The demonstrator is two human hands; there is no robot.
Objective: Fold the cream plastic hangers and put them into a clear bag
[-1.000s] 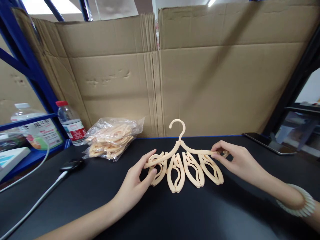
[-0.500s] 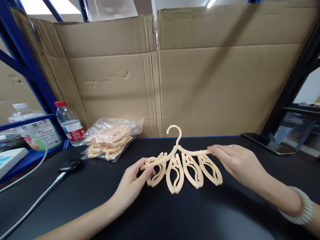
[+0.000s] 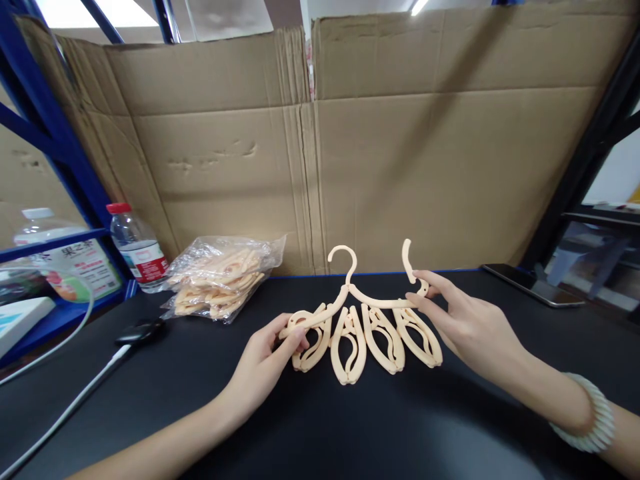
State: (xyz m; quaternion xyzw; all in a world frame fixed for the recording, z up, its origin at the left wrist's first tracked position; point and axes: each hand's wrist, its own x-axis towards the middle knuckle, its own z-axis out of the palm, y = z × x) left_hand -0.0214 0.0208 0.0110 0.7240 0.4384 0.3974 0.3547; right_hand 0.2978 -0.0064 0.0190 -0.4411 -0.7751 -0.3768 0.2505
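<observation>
A peach plastic folding hanger with several oval clips hanging from its arms lies on the black table. My left hand pinches the hanger's left arm end. My right hand pinches the right arm end, where a curved end piece stands swung upward. The hook points toward the cardboard wall.
A clear bag of more peach hangers lies at the back left, beside a water bottle. A black mouse and white cable lie at left. A phone lies at back right. Cardboard sheets wall off the table's far edge.
My right hand has swung the hanger's right end piece up from flat to upright. The hanger has shifted slightly left; my left hand keeps its grip.
</observation>
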